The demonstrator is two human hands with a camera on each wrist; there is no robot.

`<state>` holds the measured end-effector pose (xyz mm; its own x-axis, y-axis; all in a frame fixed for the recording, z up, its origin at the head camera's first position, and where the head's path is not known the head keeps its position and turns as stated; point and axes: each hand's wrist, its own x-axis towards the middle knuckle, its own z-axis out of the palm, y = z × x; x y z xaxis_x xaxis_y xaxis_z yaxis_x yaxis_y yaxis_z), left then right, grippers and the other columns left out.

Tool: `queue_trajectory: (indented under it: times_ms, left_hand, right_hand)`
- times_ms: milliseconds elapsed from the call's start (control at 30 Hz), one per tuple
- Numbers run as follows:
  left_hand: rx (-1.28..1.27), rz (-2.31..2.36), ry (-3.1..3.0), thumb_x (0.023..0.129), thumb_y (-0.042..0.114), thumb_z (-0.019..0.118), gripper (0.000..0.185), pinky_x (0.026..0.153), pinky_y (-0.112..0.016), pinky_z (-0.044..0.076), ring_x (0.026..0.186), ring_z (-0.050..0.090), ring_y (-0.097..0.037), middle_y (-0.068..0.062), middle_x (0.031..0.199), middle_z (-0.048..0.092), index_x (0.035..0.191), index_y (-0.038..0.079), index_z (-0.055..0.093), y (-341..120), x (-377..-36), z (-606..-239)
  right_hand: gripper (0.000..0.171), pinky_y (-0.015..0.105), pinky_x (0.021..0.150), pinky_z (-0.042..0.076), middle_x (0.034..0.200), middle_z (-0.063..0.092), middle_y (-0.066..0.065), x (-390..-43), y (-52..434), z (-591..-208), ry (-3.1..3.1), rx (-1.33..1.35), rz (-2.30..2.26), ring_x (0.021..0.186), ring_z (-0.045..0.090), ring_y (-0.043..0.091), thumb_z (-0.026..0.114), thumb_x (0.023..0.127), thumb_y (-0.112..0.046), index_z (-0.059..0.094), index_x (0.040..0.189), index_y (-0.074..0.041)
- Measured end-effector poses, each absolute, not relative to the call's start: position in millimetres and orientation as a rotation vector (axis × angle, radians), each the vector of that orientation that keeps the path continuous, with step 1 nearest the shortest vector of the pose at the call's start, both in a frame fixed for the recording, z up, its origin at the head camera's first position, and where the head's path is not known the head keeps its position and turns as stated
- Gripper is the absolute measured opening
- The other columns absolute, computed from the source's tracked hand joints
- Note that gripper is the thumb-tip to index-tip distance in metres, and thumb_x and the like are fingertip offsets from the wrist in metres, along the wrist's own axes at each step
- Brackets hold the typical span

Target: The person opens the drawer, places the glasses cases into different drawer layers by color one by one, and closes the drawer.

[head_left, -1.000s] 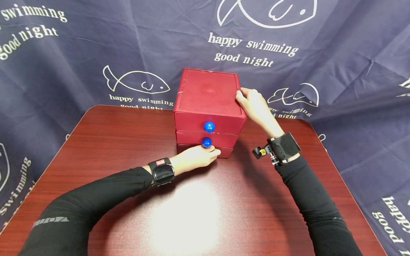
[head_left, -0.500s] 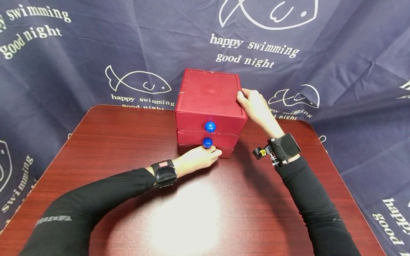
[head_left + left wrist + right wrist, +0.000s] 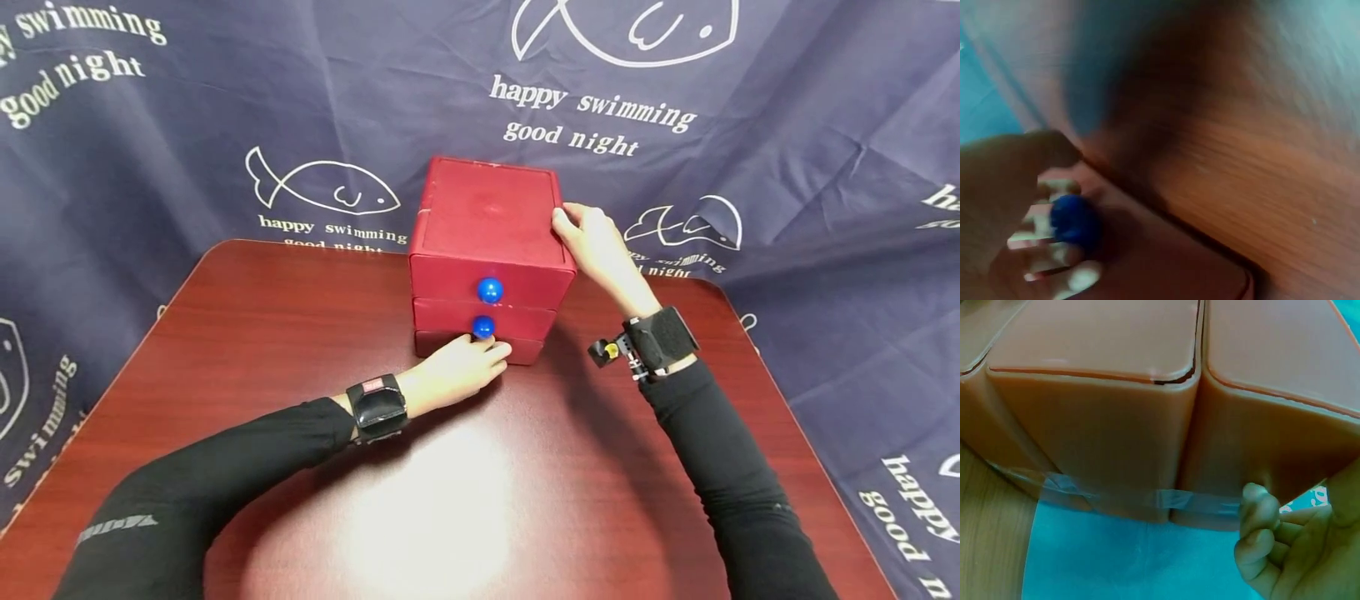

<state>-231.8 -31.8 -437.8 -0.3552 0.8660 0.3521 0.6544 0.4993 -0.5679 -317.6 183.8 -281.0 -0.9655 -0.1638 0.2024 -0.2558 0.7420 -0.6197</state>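
Red three-drawer box (image 3: 487, 250) upright on table; drawers seemingly closed.

Tabletop (image 3: 435, 508) glare, blurred left-wrist view
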Motion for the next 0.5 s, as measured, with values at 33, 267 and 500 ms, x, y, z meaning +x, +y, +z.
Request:
queue_trajectory:
  times_ms: [33, 267, 500]
  left_hand:
    - [-1.245, 0.395, -2.173, 0.094, 0.025, 0.069, 0.008, 0.065, -0.023, 0.05, 0.097, 0.056, -0.017, 0.0, 0.105, 0.059, 0.096, 0.018, 0.07, -33.6, -229.6, -434.3]
    - [-1.299, 0.081, -2.528, 0.093, 0.043, 0.07, 0.043, 0.085, -0.036, 0.056, 0.103, 0.062, -0.026, -0.007, 0.123, 0.065, 0.122, 0.012, 0.063, -50.1, -213.0, -404.5]
    - [-1.279, -0.159, -2.64, 0.095, 0.044, 0.067, 0.056, 0.109, -0.046, 0.049, 0.12, 0.061, -0.032, -0.012, 0.135, 0.065, 0.138, 0.009, 0.061, -67.1, -203.4, -392.3]
  right_hand:
    - [0.04, 0.042, 0.094, 0.048, 0.102, 0.069, 0.017, -318.6, 185.1, -280.8, -2.813, 0.334, 1.025, 0.099, 0.062, 0.03, 0.043, 0.104, -0.034, 0.068, 0.118, -0.006]
    - [0.054, 0.05, 0.102, 0.046, 0.12, 0.064, 0.026, -305.1, 192.6, -278.6, -2.728, 0.276, 0.946, 0.111, 0.059, 0.038, 0.049, 0.104, -0.039, 0.056, 0.143, -0.002]
    - [0.043, 0.048, 0.088, 0.047, 0.112, 0.058, 0.022, -259.6, 188.7, -293.4, -2.415, 0.429, 0.829, 0.102, 0.058, 0.034, 0.059, 0.101, -0.027, 0.061, 0.137, -0.004]
